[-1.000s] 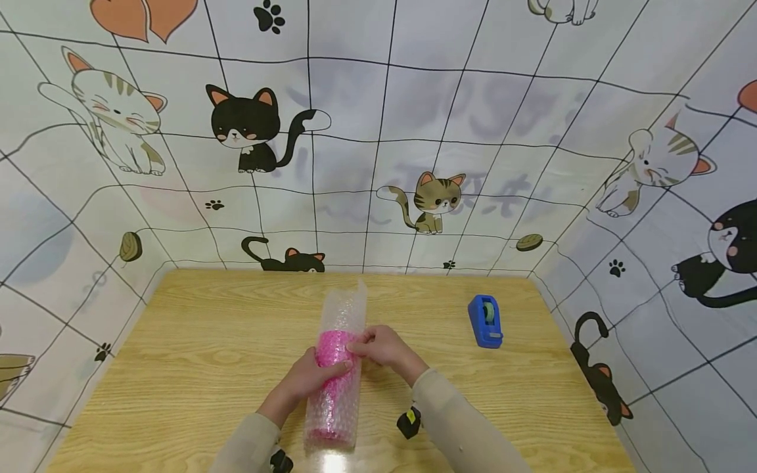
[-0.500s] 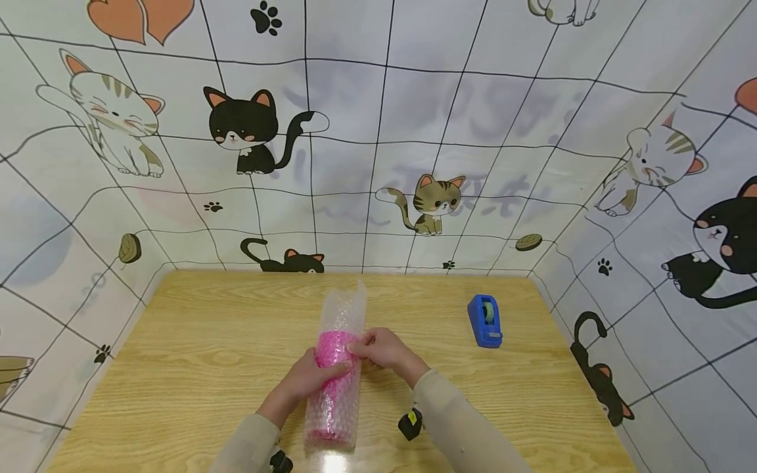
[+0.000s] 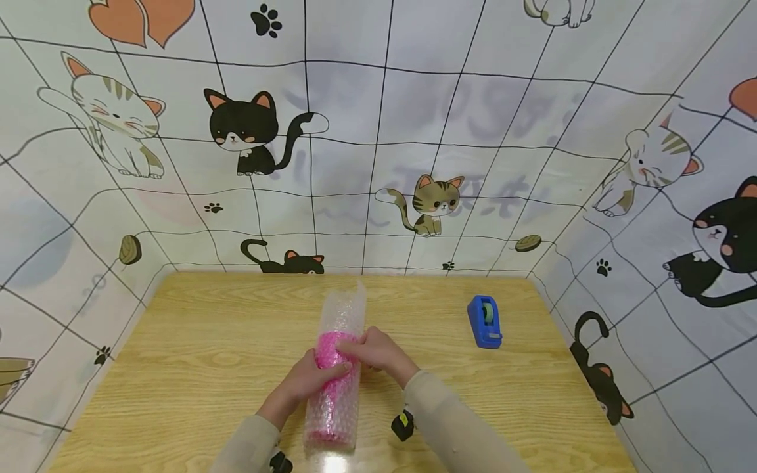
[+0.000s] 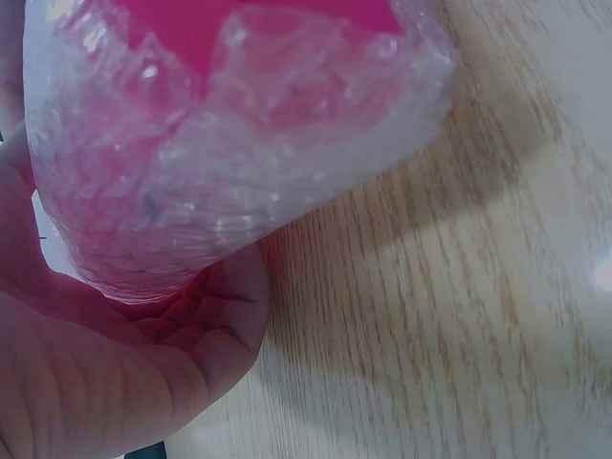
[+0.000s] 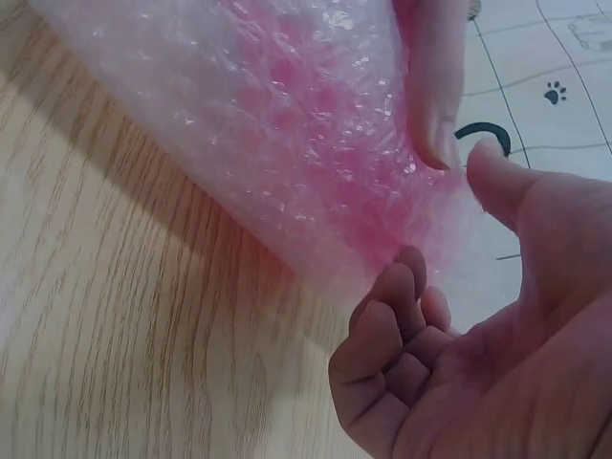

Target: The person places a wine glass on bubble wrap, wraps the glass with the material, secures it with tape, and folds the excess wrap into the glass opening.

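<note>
A pink cylinder in clear bubble wrap [image 3: 332,410] lies lengthwise on the table, with loose wrap [image 3: 344,309] extending past its far end. My left hand [image 3: 303,381] holds it from the left, thumb across the top; in the left wrist view, curled fingers [image 4: 234,301] reach under the wrapped cylinder [image 4: 239,134]. From the right, my right hand [image 3: 381,351] grips the wrap, its thumb on top. The right wrist view has that hand's curled fingers [image 5: 378,344] against the side of the bubble wrap [image 5: 239,124], near the left thumb [image 5: 435,96].
A blue tape dispenser [image 3: 485,322] with a roll of tape stands at the right on the wooden table [image 3: 207,355]. White cloth walls [image 3: 355,164] printed with cats and grid lines rise at the back and both sides.
My right hand has shifted slightly left, its thumb now further across the top of the wrapped cylinder. The left hand and the cylinder have stayed in place.
</note>
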`<state>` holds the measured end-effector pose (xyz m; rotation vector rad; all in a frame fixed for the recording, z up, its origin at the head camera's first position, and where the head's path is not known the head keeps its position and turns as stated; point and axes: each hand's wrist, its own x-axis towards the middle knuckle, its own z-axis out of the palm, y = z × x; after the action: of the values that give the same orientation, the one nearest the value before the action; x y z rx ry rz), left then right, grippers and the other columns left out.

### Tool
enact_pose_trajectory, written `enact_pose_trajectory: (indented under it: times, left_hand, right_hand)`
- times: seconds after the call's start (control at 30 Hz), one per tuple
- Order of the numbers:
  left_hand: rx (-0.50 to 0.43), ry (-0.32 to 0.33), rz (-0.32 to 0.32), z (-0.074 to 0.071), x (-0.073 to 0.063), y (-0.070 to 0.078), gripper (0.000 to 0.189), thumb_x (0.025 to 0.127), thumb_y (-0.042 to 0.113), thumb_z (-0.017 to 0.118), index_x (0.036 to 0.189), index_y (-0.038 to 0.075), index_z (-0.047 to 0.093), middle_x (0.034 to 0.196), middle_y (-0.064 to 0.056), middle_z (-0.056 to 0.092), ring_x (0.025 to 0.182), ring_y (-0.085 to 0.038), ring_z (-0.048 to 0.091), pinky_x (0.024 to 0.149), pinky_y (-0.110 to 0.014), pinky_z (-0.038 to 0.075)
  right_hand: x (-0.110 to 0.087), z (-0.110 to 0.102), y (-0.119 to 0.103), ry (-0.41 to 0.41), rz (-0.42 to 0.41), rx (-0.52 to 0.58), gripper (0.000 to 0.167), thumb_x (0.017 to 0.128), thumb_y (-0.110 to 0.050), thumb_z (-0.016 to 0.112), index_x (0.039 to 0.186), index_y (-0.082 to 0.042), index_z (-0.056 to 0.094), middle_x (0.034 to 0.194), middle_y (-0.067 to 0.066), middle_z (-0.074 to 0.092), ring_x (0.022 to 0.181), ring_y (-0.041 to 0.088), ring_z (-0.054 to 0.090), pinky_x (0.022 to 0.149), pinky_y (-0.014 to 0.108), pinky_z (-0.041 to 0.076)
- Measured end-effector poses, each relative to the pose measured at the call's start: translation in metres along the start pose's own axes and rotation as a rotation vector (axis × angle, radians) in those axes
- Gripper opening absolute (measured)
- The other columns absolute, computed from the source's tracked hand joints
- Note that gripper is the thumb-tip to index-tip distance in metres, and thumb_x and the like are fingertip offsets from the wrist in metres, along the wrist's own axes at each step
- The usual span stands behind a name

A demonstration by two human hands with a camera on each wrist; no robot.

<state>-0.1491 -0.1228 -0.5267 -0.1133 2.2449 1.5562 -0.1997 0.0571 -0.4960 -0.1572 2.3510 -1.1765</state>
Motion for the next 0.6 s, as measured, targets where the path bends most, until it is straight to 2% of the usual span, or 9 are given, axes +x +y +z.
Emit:
enact_pose_trajectory:
  times: [0.17, 0.3, 0.6]
  left_hand:
    - [0.014, 0.015, 0.003, 0.0008, -0.0001, -0.0005, 0.089, 0.081, 0.049, 0.073, 0.138, -0.010, 0.037, 0.116, -0.020, 0.060, 0.094, -0.022, 0.064, 0.080, -0.039, 0.057]
    - [0.016, 0.021, 0.004, 0.0017, 0.0015, -0.0027, 0.089, 0.081, 0.049, 0.073, 0.138, -0.009, 0.037, 0.116, -0.020, 0.060, 0.094, -0.022, 0.064, 0.080, -0.039, 0.057]
    - [-0.004, -0.005, 0.028, 0.0025, 0.0021, -0.0029, 0.084, 0.083, 0.047, 0.072, 0.137, -0.008, 0.039, 0.111, -0.018, 0.062, 0.089, -0.020, 0.065, 0.076, -0.036, 0.057]
  right_hand:
    - [0.0047, 0.0052, 0.0015, 0.036, 0.008, -0.028, 0.053, 0.082, -0.056, 0.068, 0.057, -0.019, 0.038, 0.052, -0.007, 0.032, 0.045, 0.010, 0.026, 0.041, 0.024, 0.025]
    - [0.0056, 0.0075, 0.0030, 0.061, 0.014, -0.036, 0.051, 0.081, -0.056, 0.069, 0.066, -0.015, 0.042, 0.063, -0.002, 0.039, 0.049, 0.012, 0.030, 0.044, 0.025, 0.027]
    - [0.0065, 0.0090, 0.0065, 0.054, 0.017, -0.021, 0.049, 0.083, -0.056, 0.067, 0.077, -0.012, 0.046, 0.071, -0.001, 0.041, 0.053, 0.012, 0.033, 0.047, 0.025, 0.030]
